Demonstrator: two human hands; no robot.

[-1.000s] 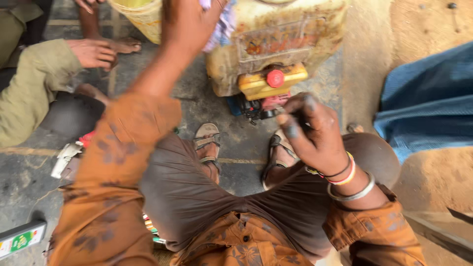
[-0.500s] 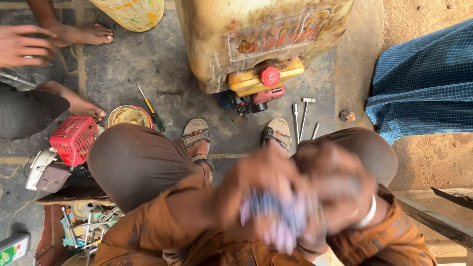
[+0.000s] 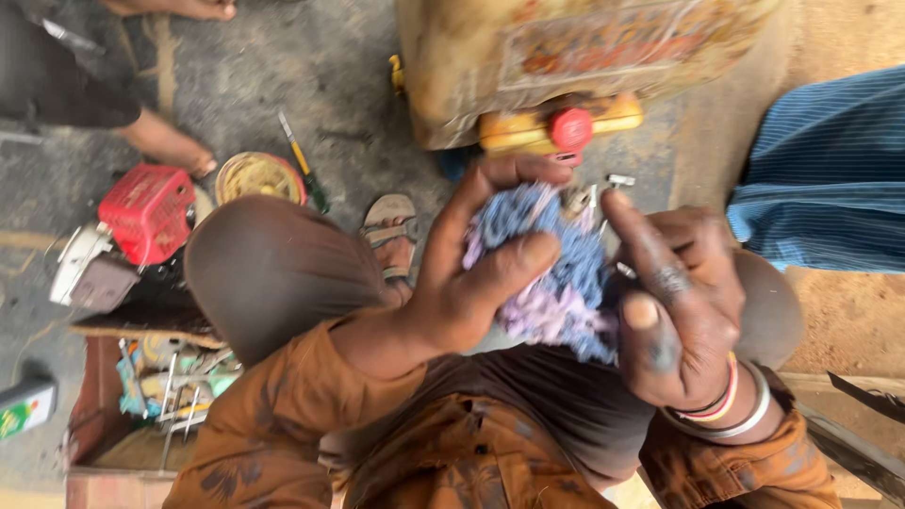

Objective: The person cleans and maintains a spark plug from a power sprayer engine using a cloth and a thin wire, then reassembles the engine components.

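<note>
My left hand (image 3: 476, 273) and my right hand (image 3: 674, 302) are both closed around a crumpled blue and lilac rag (image 3: 556, 273), held above my lap. The fingers of both hands are dark with grease. Bangles ring my right wrist. I sit in an orange stained shirt and dark trousers, knees (image 3: 269, 269) apart, with a sandalled foot (image 3: 391, 231) on the ground below.
A big stained yellow jerrycan (image 3: 566, 57) with a red cap (image 3: 570, 129) lies ahead. A red small engine (image 3: 141, 217), a round tin (image 3: 256, 176), a screwdriver (image 3: 297, 160) and a box of tools (image 3: 165, 386) sit at left. Another person's bare feet (image 3: 170, 146) and blue striped cloth (image 3: 830, 170) flank me.
My left arm came back from reaching forward. Both hands have met over my lap and now hold the rag, which was not in them a second ago.
</note>
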